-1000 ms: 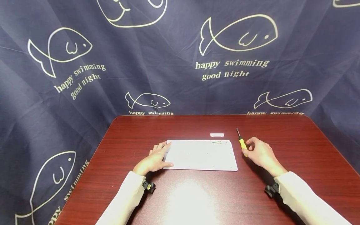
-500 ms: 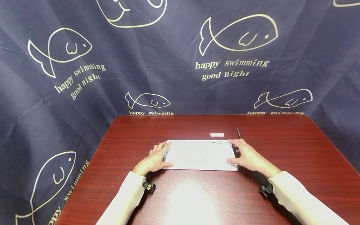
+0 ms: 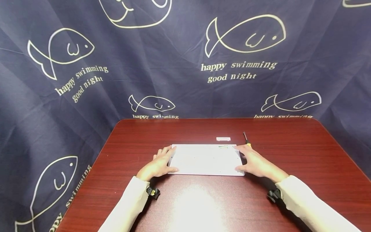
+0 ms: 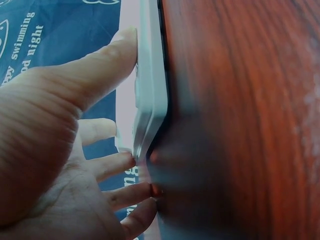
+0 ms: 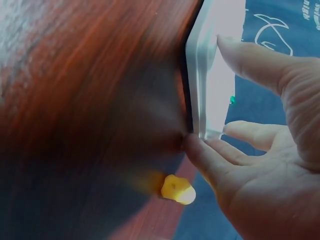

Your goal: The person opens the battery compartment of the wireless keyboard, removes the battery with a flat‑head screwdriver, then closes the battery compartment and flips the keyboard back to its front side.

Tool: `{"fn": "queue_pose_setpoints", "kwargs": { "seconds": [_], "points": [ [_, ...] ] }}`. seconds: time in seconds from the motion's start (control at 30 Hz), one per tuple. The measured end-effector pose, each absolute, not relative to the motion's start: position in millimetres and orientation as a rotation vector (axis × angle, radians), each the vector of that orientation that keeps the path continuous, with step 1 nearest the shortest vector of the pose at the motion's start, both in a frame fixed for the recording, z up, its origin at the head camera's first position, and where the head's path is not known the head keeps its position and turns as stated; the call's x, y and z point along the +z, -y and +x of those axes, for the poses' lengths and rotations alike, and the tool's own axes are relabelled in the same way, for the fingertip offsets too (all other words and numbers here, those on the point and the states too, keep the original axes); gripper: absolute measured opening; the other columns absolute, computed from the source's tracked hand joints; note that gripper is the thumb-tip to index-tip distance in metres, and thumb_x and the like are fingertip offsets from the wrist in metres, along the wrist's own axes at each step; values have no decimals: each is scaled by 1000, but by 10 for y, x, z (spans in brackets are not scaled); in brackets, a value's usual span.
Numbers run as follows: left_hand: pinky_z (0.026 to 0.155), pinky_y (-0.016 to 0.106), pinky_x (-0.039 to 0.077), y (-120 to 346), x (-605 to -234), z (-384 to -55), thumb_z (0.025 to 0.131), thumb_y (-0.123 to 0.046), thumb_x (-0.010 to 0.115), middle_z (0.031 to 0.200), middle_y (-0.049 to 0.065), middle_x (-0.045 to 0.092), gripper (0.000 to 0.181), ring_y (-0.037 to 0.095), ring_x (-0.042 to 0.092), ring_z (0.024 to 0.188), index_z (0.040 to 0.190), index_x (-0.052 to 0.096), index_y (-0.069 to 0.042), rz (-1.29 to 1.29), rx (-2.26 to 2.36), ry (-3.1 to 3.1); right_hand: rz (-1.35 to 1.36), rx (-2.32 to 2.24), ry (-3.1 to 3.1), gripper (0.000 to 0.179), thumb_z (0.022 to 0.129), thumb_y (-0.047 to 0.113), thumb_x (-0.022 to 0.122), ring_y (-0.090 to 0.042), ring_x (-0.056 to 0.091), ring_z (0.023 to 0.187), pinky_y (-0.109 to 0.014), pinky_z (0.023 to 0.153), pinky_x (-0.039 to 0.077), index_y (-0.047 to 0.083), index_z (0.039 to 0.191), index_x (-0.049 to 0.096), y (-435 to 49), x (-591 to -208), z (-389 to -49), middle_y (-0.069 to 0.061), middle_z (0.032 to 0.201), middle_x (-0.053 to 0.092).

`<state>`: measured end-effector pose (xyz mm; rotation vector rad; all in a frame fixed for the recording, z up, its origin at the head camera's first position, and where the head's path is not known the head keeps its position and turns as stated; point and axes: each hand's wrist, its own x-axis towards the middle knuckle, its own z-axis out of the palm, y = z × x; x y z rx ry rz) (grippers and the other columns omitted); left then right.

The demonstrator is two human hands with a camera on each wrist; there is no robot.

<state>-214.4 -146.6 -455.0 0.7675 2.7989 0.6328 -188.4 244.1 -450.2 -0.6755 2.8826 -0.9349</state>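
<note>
A white keyboard lies face down on the table, its back up, with small screw holes and green strips in a slot near its far right corner. At its left end is my left hand, thumb on the back and the other fingers spread along the end edge. My right hand mirrors this at the right end; in the right wrist view its thumb lies on the back and its fingertips meet the edge. A screwdriver with a yellow handle lies behind the right hand, which mostly hides the handle.
A small white cover lies just beyond the keyboard's far edge. The red-brown wooden table has rounded far corners, with a dark blue fish-print curtain hanging behind it. Glare shows on the tabletop in front of the keyboard.
My right hand has left the screwdriver's yellow handle and moved left onto the keyboard's right end. The left hand and the keyboard have stayed in place.
</note>
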Motion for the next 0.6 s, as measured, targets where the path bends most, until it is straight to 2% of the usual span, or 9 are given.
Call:
{"fn": "queue_pose_setpoints", "kwargs": {
  "seconds": [0.33,0.6],
  "points": [
    [91,53,32,1413,-4480,-2241,76,-36,78,144,21,31,81,36,32,124,142,41,-6,860,694,-2832,-662,-959,-2850,75,73,10,81,-38,59,102,-46,86,46,-10,134,42,-2444,-4513,-1859,-28,126,43],
    [92,47,33,1081,-4357,-2349,80,-34,75,135,11,44,69,29,37,118,137,49,-6,1079,655,-2858,-665,-969,-2842,75,75,7,79,-38,57,106,-44,88,46,-10,136,39,-2432,-4520,-1817,-28,130,40]
  ]
}}
